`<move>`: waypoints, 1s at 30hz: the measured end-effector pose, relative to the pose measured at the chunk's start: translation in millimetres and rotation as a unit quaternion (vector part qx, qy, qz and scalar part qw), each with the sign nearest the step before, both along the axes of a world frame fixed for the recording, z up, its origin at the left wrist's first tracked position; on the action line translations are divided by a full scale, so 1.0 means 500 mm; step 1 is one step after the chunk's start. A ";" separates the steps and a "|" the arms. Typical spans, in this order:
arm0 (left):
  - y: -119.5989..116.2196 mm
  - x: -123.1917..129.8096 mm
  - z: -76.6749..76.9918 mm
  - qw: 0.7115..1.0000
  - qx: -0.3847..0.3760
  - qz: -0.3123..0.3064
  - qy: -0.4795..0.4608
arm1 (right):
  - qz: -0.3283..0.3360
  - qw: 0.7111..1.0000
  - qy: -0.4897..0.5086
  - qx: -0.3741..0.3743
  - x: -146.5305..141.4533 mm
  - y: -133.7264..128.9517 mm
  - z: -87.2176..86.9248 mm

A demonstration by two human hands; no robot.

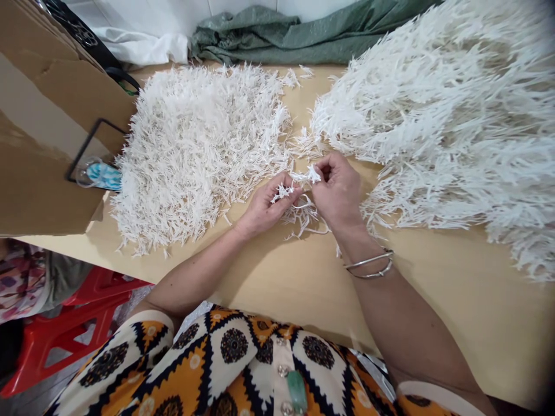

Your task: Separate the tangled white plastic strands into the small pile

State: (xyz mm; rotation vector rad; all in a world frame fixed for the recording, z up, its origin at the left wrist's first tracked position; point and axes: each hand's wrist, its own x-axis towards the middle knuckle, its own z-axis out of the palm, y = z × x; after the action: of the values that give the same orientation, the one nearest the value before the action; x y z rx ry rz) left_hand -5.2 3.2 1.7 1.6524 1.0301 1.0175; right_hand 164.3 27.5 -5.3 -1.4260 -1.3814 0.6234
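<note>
Between two heaps, my left hand (271,205) is closed on small white branched pieces (282,192), pinched between thumb and fingers. Close beside it on the right, my right hand (338,188) pinches another white piece (314,174) at its fingertips, and a silver bangle circles that wrist. Beneath both hands, loose white strands (303,214) lie on the tan table (277,271). A wide pile of short white pieces (203,150) spreads to the left. A taller heap of longer white strands (451,115) covers the right side.
A cardboard box (52,127) stands at the left edge, with a clear cup (89,172) and blue-white item beside it. Green cloth (281,34) and white cloth (139,46) lie along the wall. Red stools (65,341) and a person's patterned clothing (21,277) show at lower left.
</note>
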 end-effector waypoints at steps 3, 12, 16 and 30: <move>0.003 -0.002 0.004 1.000 0.013 -0.019 -0.003 | -0.006 0.999 0.036 -0.015 0.000 0.004 -0.009; -0.036 0.024 0.012 0.984 -0.024 -0.169 -0.044 | -0.052 0.983 0.153 -0.082 0.074 0.046 -0.017; -0.035 0.029 0.007 0.986 -0.104 -0.062 -0.118 | 0.007 0.990 0.119 -0.081 0.085 0.036 -0.004; -0.022 0.032 -0.013 0.918 -0.239 0.026 -0.316 | 0.124 0.966 0.211 -0.086 0.034 0.000 0.010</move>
State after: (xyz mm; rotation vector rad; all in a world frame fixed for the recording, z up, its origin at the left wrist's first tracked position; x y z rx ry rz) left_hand 10.9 -7.7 -4.8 0.8132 0.7929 1.1199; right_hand 181.3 27.7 -0.5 -1.1693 -1.1882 1.1624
